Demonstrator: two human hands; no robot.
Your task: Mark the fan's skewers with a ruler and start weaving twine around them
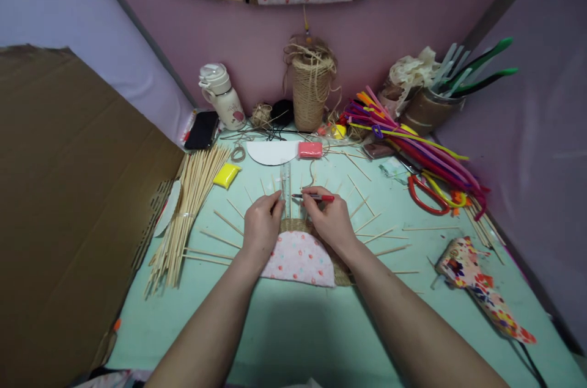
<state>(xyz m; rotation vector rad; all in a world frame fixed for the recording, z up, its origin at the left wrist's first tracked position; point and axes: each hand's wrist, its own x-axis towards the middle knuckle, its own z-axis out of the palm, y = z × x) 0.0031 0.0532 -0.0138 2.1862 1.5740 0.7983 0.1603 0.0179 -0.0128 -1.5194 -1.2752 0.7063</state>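
My right hand (331, 217) is closed around a red pen (326, 197), its tip pointing left toward a clear ruler (287, 183). At the ruler's left edge, my left hand (262, 223) presses its fingers together against it; a stick beside it is partly hidden. The ruler stands lengthwise over a half-round piece with patterned white fabric (300, 259) and a woven jute border (293, 225). Thin wooden sticks (229, 221) fan out from that border, some behind my hands.
A bundle of sticks (183, 223) and a yellow packet (227, 176) lie left. Behind are a white half-disc (273, 152), red packet (310, 150), twine cone (313, 91) and bottle (224, 98). Right are pipe cleaners (426, 156), red-handled scissors (426, 198) and a fabric-covered glue gun (481, 290).
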